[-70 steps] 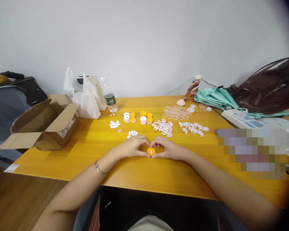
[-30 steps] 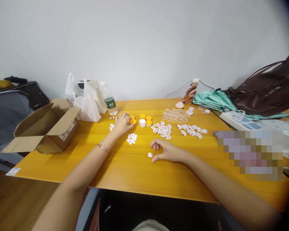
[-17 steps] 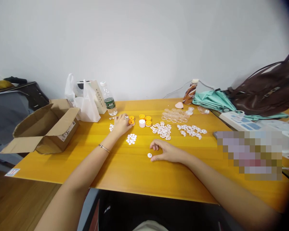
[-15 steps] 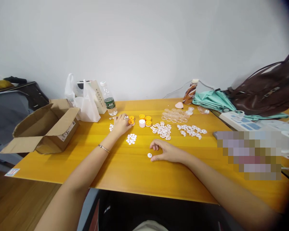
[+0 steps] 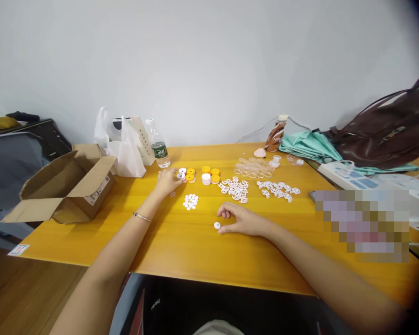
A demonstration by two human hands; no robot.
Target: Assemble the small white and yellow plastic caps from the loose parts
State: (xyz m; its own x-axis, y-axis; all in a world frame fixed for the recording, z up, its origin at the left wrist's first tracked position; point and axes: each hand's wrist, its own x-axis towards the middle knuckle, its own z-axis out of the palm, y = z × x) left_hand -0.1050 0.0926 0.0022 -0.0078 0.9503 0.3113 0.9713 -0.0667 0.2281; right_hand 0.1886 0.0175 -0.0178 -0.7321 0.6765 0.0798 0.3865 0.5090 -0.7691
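Note:
My left hand [image 5: 166,183] reaches over the table beside two white ring-shaped pieces [image 5: 181,176], thumb apart from the fingers, which partly hide small white bits beneath. I see nothing gripped in it. Orange round pieces [image 5: 190,175] stand just right of the white ones. My right hand [image 5: 242,218] rests on the table, fingers curled loosely and thumb stretched out. A small white disc [image 5: 217,225] with a raised centre lies by that thumb's tip. Between the hands is a group of small white round pieces [image 5: 190,202].
More orange pieces [image 5: 214,176] stand by a white cylinder [image 5: 206,179]. Beyond my right hand lie white openwork pieces [image 5: 235,189] and clear rings [image 5: 253,168]. A water bottle [image 5: 159,146], plastic bag [image 5: 125,151] and cardboard box [image 5: 66,186] stand left; a power strip [image 5: 349,177] lies right.
My left hand has moved left, off the orange pieces, uncovering the white ring-shaped pieces and covering the small white bits. My right hand and the white disc stay in place.

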